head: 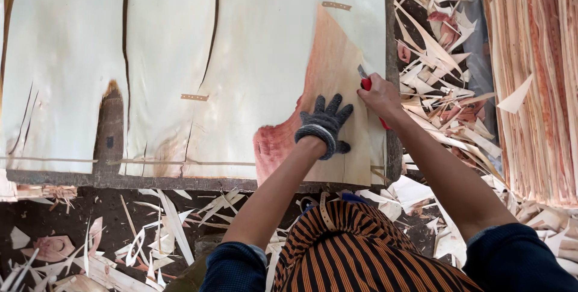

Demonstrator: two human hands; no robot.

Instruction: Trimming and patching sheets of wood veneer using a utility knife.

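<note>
My left hand [325, 124], in a dark knitted glove, lies flat with fingers spread on a reddish piece of wood veneer [328, 63]. That piece rests on top of a large pale veneer sheet [265, 39] near its right edge. My right hand [379, 94], bare, grips a red-handled utility knife [364, 80] whose blade touches the reddish piece's right side. Both forearms reach forward over the bench's front edge.
The pale sheet has long dark splits [125, 39] and small tape patches [194, 97]. Veneer scraps [439, 51] litter the floor at the right and below the bench [150, 244]. A stack of reddish veneer strips [536, 75] stands at the far right.
</note>
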